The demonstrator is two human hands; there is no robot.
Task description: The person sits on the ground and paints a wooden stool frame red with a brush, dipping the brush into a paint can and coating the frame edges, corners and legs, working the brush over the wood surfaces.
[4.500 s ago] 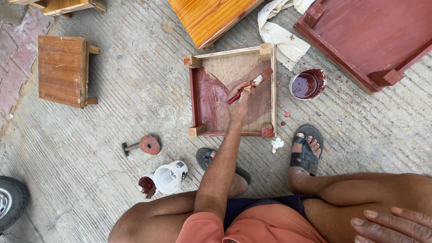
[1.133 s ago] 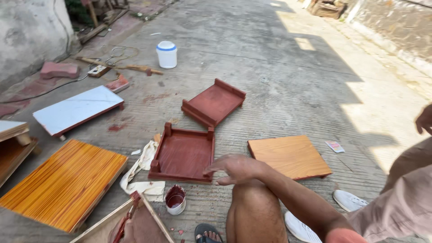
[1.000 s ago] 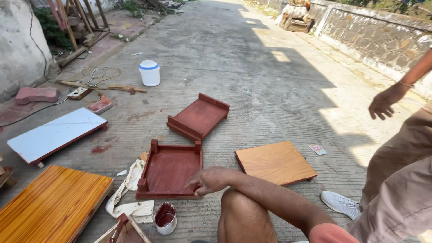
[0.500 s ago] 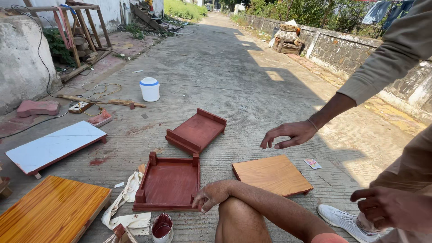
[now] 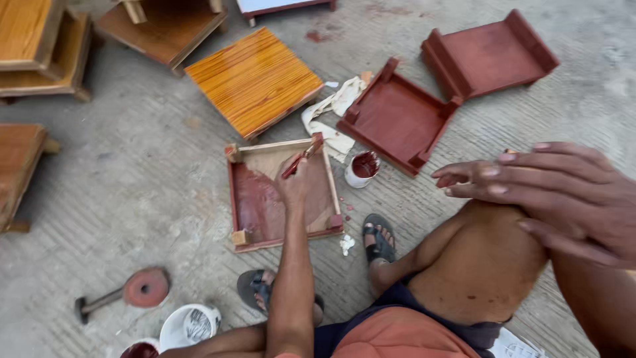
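Item: small wooden tray (image 5: 281, 195), square, upturned on the concrete floor (image 5: 132, 199) in front of my feet; raised rim, corner blocks showing. Its left and lower inside is coated dark red, the upper right part bare pale wood.

Item: paintbrush (image 5: 299, 159), red-stained, lying across the tray's upper right area. My left hand (image 5: 296, 182) is clenched round its handle, arm stretched out straight over the tray.

Item: my right hand (image 5: 550, 195), resting on my raised right knee, fingers (image 5: 477, 174) loose and spread, grasping nothing.

Item: paint cup (image 5: 362, 168), white, holding dark red paint, just beside the tray's right rim.

Item: stained white rag (image 5: 334, 116), crumpled, between the tray and the finished pieces beyond it.

Item: two red-painted trays, one (image 5: 397, 119) just past the cup, the second (image 5: 493, 56) touching its far corner.

Item: orange striped board (image 5: 255, 79), square, beyond the tray's top edge. Further brown wooden pieces (image 5: 40, 53) stacked at the upper left.

Item: dark sandals (image 5: 379, 237) on my feet, one close to the tray's lower right corner, the other (image 5: 258, 292) below its bottom rim.

Item: round red lid (image 5: 147, 287) with a small hammer-like tool (image 5: 99, 303) touching it, lower left. White container (image 5: 189, 326) lying near my left arm.
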